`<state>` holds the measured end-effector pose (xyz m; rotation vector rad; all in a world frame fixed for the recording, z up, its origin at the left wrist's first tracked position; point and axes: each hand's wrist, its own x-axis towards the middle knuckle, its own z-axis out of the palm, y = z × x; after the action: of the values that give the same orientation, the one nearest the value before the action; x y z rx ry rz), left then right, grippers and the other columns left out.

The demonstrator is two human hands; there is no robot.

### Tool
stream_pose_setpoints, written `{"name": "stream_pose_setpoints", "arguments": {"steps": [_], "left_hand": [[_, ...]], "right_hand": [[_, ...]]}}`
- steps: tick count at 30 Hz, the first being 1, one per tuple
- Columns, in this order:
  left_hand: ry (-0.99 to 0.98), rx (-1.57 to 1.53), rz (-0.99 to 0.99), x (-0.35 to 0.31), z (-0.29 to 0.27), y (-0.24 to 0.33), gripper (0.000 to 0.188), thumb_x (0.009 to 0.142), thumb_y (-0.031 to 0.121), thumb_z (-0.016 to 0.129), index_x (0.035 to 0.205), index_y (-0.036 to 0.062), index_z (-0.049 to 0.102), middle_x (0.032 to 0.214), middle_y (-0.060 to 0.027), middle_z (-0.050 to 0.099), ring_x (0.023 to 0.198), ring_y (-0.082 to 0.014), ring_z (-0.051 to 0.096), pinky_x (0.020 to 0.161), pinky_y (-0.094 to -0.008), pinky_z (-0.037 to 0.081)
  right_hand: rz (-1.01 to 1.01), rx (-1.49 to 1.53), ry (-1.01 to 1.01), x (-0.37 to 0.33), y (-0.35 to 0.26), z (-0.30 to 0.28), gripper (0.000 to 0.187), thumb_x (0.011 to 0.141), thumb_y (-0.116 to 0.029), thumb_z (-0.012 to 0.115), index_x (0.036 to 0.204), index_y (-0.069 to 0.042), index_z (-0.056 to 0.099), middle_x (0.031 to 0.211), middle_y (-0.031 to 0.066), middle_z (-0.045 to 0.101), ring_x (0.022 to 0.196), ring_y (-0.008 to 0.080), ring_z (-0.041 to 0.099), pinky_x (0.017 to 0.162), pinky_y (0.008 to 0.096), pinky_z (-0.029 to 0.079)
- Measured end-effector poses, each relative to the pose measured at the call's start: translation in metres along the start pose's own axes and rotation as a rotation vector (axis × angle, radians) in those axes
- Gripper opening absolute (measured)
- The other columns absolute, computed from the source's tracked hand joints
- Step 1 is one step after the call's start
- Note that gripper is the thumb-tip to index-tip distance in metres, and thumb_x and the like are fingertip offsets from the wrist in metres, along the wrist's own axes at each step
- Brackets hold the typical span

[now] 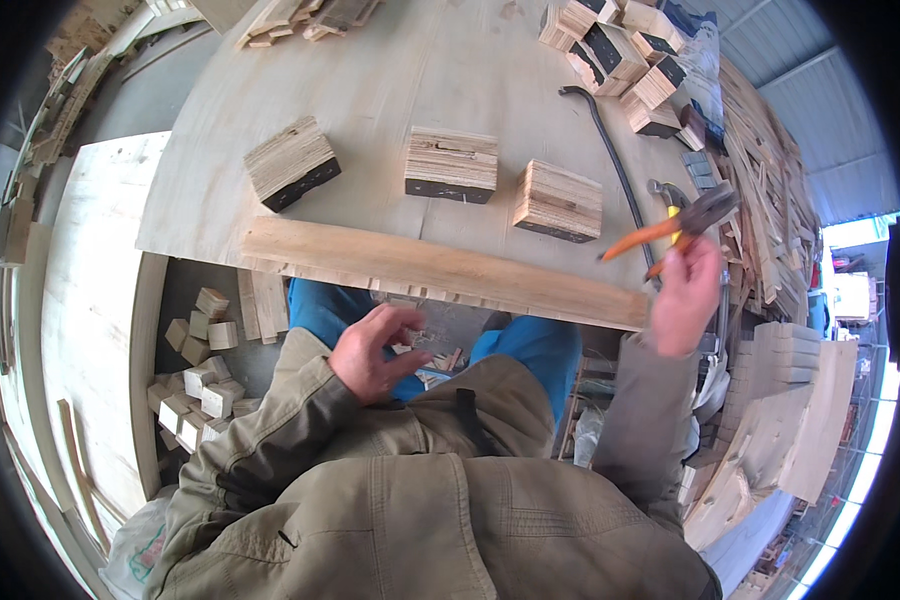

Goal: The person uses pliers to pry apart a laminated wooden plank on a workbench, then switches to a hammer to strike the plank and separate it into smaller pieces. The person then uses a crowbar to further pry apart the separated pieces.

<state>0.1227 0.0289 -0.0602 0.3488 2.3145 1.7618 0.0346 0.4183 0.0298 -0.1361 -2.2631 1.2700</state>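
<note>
My right hand (pixel 688 295) is raised over the right edge of the wooden worktop, fingers closed on a pair of pliers (pixel 708 212) with orange handles. The jaws point up and right; the handles spread to the left. Beneath the pliers lies a hammer (pixel 660 187), partly covered. My left hand (pixel 375 352) hovers near my lap in front of the worktop, its fingers bent and apart, holding nothing. Three laminated wood blocks with dark sides sit in a row: a left block (pixel 292 160), a middle block (pixel 451 163) and a right block (pixel 558 200).
A long wooden strip (pixel 430 262) runs along the front edge of the worktop (pixel 370 90). A black pry bar (pixel 615 150) lies to the right. More blocks (pixel 610 60) are piled at the far right. Small cut blocks (pixel 200 395) are heaped below left, beside a pale board (pixel 95 300).
</note>
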Motion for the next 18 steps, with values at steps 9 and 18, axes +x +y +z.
{"name": "stream_pose_setpoints", "arguments": {"steps": [9,18], "left_hand": [[-0.095,-0.043,0.132,0.001,0.022,0.046,0.046,0.093,0.012,0.084,0.133,0.0024,0.066,0.115,-0.0145,0.069,0.095,-0.0262,0.073,0.084,-0.0382,0.061],[-0.143,-0.087,0.133,-0.024,0.03,0.034,0.02,0.1,-0.008,0.068,0.117,0.0016,0.071,0.111,-0.0086,0.075,0.104,-0.0189,0.073,0.094,-0.034,0.059]], "right_hand": [[-0.1,0.128,-0.441,-0.177,-0.044,0.073,0.026,0.095,0.01,0.064,0.118,-0.001,0.064,0.109,0.0135,0.067,0.089,0.023,0.068,0.079,0.0345,0.056],[-0.136,0.189,-0.669,-0.193,-0.05,0.062,0.034,0.084,0.0,0.082,0.115,-0.003,0.068,0.104,0.0145,0.066,0.091,0.0325,0.069,0.08,0.0402,0.057]]}}
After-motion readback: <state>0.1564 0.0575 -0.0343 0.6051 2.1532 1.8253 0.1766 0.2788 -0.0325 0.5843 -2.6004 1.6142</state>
